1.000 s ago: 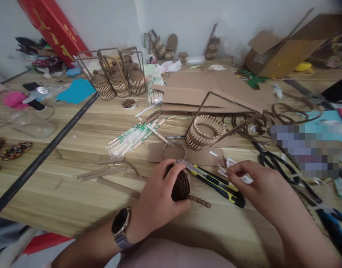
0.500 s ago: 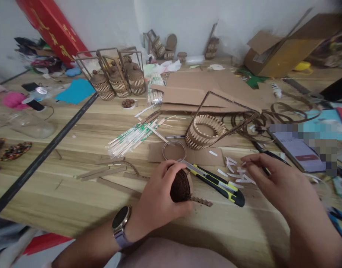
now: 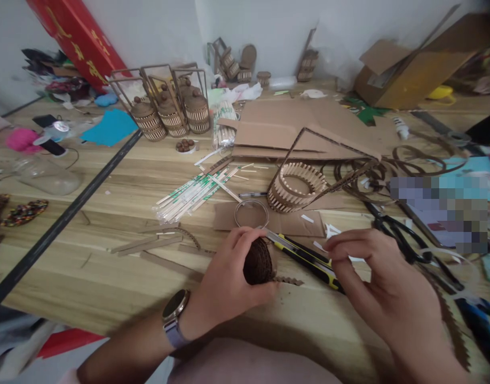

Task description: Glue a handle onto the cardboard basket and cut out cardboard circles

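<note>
Your right hand (image 3: pixel 389 296) has shifted leftward over the utility knife (image 3: pixel 303 257), fingers (image 3: pixel 355 237) drawn together at the tips; contents, if any, cannot be determined. Your left hand (image 3: pixel 229 285) grips the brown coil (image 3: pixel 257 262) just beside the knife tip.

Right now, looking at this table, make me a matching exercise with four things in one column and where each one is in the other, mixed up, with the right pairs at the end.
Things
1. dark brown coil of corrugated cardboard
2. black and yellow utility knife
3. round brown beads
4. bright blue sheets

Places
A. in a small white dish
B. partly hidden by the right hand
C. left of the lidded baskets
D. held in the left hand

Right pairs: 1-D, 2-B, 3-A, 4-C
</note>
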